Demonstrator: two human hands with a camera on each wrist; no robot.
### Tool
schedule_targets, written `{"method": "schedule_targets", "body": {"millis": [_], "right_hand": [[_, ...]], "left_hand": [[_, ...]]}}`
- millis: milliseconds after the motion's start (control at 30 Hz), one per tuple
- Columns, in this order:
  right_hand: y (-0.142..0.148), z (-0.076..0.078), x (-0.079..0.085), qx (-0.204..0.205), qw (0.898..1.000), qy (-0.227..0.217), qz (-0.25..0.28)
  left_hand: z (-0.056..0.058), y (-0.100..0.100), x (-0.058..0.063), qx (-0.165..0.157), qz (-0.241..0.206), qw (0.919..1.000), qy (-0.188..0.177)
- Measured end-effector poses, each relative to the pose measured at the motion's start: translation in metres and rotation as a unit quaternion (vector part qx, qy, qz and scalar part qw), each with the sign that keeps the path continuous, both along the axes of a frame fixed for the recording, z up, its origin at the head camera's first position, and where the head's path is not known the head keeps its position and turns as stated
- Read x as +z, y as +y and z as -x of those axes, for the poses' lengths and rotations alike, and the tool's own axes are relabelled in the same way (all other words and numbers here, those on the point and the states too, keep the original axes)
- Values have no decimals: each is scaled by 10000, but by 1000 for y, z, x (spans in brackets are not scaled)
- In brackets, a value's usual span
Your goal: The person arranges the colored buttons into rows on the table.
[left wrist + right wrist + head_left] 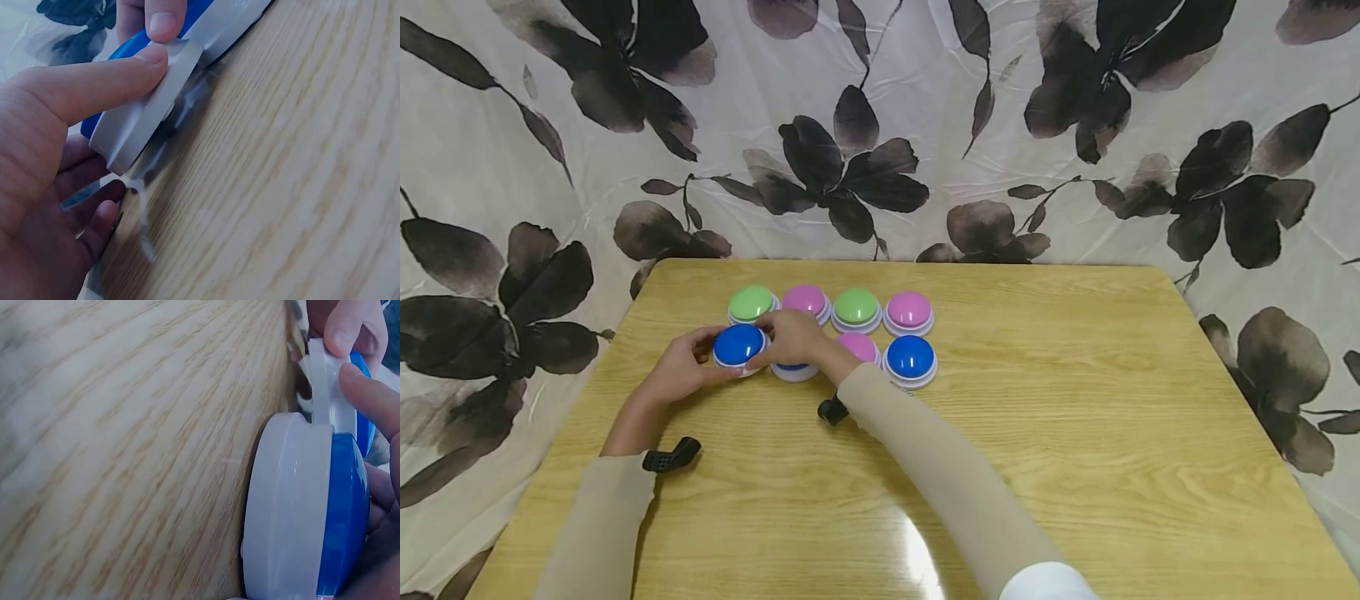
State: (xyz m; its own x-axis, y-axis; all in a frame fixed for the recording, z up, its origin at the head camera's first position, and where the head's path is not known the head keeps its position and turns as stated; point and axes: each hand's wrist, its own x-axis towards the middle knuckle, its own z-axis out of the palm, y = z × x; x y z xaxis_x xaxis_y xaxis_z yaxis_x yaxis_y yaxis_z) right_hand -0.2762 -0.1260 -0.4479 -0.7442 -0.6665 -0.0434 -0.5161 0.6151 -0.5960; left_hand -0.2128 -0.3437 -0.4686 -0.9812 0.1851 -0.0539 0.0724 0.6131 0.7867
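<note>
Both hands hold one blue dome push button (737, 343) with a white base, at the front left of a group of buttons. My left hand (679, 367) grips its left side, the thumb along the white base (147, 115). On its right side my right hand (797, 337) pinches the same button, thumb at the front and fingers behind. In the left wrist view the base's near edge shows a shadowed gap over the wood. Another blue button (347, 512) sits right beside it, partly hidden under the right hand in the head view.
Green (751, 302) and pink (910, 309) buttons alternate in the back row. In the front row, a pink button (859, 345) half hidden by the right wrist and a blue one (911, 358) stand to the right. A floral cloth (940, 167) hangs behind the wooden table (1075, 375).
</note>
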Motion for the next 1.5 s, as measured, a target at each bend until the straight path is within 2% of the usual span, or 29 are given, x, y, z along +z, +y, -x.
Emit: {"method": "schedule_targets", "body": {"millis": [400,800,1233,1500], "right_hand": [[-4,-4,-5,-149,9998,90,-79],[-4,-3,-4,-161,9991,228,-318],[-8,-5,-2,-219,9973,439,-550],[-8,-5,-4,-308,9967,383,-642]], "left_hand": [[1,-7,-6,-43,55,9998,-166],[3,-6,-7,-45,-25,10000,-71],[2,-4,-4,-76,196,9998,60],[3,-2,-6,-126,274,9995,-42]]}}
